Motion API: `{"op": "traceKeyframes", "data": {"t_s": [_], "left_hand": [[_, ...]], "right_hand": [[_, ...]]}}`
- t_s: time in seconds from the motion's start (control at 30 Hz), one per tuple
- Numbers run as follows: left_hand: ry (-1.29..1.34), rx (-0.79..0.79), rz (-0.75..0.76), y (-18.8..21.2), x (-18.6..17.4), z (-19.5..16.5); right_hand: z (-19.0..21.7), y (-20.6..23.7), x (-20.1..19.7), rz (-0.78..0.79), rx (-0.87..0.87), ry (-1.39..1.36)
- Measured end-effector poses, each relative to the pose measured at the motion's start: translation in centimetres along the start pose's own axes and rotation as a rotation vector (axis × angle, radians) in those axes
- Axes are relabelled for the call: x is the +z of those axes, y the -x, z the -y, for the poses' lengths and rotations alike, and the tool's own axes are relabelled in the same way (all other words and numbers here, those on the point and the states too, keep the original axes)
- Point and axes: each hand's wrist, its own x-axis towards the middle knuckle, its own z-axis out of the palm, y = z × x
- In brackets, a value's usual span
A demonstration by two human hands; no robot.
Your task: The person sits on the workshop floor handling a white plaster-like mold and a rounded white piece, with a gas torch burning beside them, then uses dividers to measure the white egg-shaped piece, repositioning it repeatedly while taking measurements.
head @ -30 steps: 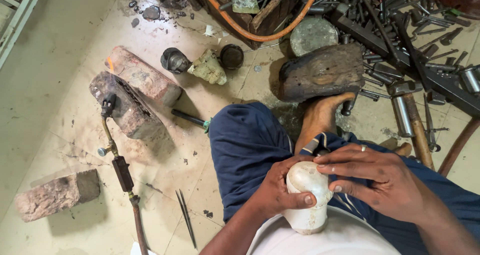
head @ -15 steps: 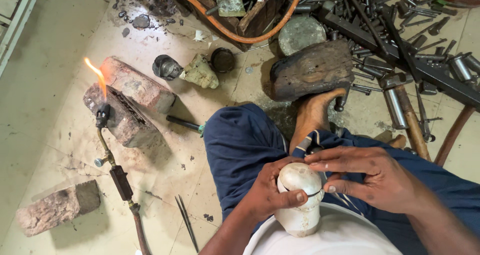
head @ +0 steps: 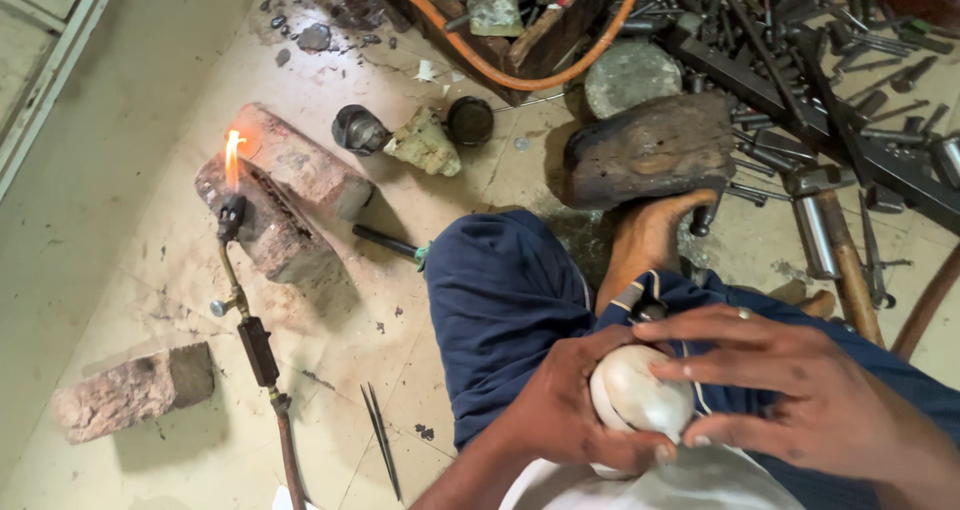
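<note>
I sit on the floor with both hands on a smooth white rounded object [head: 632,395] held in my lap. My left hand [head: 560,405] cups it from the left and underneath. My right hand [head: 790,390], with a ring on one finger, covers it from the right, fingertips pressing on its top and side. My knee in dark blue trousers [head: 500,300] lies just left of the hands, and my bare foot [head: 645,235] points toward a dark wooden block [head: 650,150].
A gas torch [head: 245,310] lies on the floor at left, its tip burning with a small flame [head: 232,158] against two bricks [head: 285,195]. Another brick [head: 130,390], tweezers [head: 380,435], an orange hose [head: 480,60] and several metal tools [head: 830,80] surround me.
The torch flame, absent one second ago, is lit and now stands upright. My hands have turned slightly on the white object; the view has shifted a little.
</note>
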Motion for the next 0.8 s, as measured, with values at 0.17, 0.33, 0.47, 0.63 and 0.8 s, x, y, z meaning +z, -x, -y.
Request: {"op": "traceKeyframes", "data": {"t_s": [0.17, 0.33, 0.47, 0.63, 0.8], "left_hand": [[-0.283, 0.109, -0.066, 0.0, 1.0, -1.2], [-0.263, 0.054, -0.057, 0.0, 1.2, -2.1], [-0.275, 0.077, -0.052, -0.1, 1.1, -2.4], [-0.292, 0.051, -0.067, -0.2, 1.1, -2.3], [-0.345, 0.006, -0.047, -0.1, 1.2, -1.7]], "right_hand": [[-1.0, 2.3, 0.5, 0.005, -0.001, -0.037], [-2.2, 3.4, 1.0, 0.006, 0.165, -0.099], [-2.1, 3.4, 0.8, -0.01, 0.096, 0.018], [-1.1, 2.9, 0.7, -0.026, 0.212, -0.112], [-0.7, 2.3, 0.8, -0.051, 0.093, -0.164]]}}
